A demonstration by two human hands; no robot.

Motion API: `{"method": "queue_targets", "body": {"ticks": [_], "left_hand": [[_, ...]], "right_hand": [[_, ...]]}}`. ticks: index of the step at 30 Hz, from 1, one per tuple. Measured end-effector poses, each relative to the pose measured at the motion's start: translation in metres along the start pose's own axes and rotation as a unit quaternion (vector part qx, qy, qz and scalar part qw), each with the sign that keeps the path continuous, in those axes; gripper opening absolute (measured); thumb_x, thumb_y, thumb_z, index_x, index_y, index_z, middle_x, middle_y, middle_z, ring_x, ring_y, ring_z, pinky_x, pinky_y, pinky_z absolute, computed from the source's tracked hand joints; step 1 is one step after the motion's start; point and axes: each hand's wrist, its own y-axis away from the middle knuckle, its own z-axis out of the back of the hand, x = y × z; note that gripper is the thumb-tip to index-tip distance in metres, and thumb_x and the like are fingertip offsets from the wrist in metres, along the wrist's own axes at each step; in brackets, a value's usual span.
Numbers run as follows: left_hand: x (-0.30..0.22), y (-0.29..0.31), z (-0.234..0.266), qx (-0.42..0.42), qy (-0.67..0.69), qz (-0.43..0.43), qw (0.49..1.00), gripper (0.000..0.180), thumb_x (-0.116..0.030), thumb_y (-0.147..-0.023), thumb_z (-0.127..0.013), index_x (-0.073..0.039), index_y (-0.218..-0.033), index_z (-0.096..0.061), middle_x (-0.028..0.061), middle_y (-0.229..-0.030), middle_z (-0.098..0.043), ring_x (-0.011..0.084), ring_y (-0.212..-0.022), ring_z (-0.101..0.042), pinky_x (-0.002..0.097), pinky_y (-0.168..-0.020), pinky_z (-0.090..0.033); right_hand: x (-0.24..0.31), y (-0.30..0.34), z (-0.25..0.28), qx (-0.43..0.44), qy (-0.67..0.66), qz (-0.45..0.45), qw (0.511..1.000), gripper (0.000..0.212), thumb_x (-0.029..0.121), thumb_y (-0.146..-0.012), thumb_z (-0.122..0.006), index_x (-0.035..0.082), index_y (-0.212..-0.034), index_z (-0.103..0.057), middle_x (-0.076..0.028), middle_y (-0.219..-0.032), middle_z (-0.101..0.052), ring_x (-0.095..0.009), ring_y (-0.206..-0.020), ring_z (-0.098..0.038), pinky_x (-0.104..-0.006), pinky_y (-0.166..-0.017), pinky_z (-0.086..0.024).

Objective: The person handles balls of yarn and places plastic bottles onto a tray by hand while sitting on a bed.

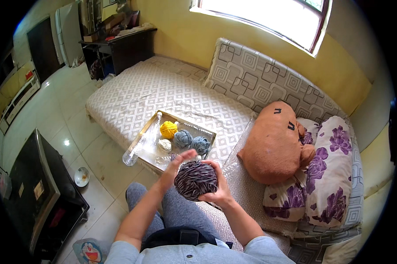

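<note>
Yellow yarn (168,130) sits at eleven o'clock; right hand (221,191) cups the striped ball (195,181), left hand (172,170) open beside it, contact unclear: a handling step, calling for steady support.

I'm standing in somebody's home: patterned couch (163,86), a big plush toy (268,149) against flowered cushions (328,182), tiled floor (99,158) underfoot.
</note>
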Motion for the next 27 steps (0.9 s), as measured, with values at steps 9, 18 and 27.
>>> {"method": "queue_targets", "body": {"ticks": [9,18,27], "left_hand": [[0.017,0.045,-0.004,0.060,-0.318,0.161,0.932,0.024,-0.023,-0.090,-0.045,-0.003,-0.084,-0.058,0.0043,-0.073,-0.058,0.0129,-0.067,-0.054,0.0274,-0.061,-0.043],[-0.053,0.025,-0.025,0.067,-0.333,0.033,0.940,0.026,-0.022,-0.090,-0.049,-0.004,-0.072,-0.055,-0.0029,-0.065,-0.053,0.0043,-0.063,-0.046,0.0224,-0.056,-0.039],[0.001,0.016,-0.042,-0.082,-0.253,-0.163,0.950,0.032,-0.030,-0.093,-0.045,-0.004,-0.079,-0.057,-0.0061,-0.066,-0.051,0.0026,-0.061,-0.043,0.0184,-0.054,-0.036]], "right_hand": [[0.012,-0.021,0.027,-0.044,-0.017,-0.021,0.999,0.086,0.019,-0.047,-0.078,0.004,-0.121,-0.037,-0.010,-0.109,-0.050,-0.019,-0.102,-0.050,-0.0309,-0.091,-0.039],[-0.022,0.000,0.037,-0.022,0.265,-0.090,0.960,0.081,0.028,-0.049,-0.077,0.007,-0.118,-0.041,-0.012,-0.109,-0.049,-0.024,-0.103,-0.050,-0.0323,-0.092,-0.039],[0.007,-0.004,0.015,-0.009,-0.234,-0.030,0.972,0.092,0.013,-0.046,-0.075,0.002,-0.125,-0.031,-0.013,-0.113,-0.047,-0.024,-0.107,-0.049,-0.0338,-0.094,-0.039]]}}
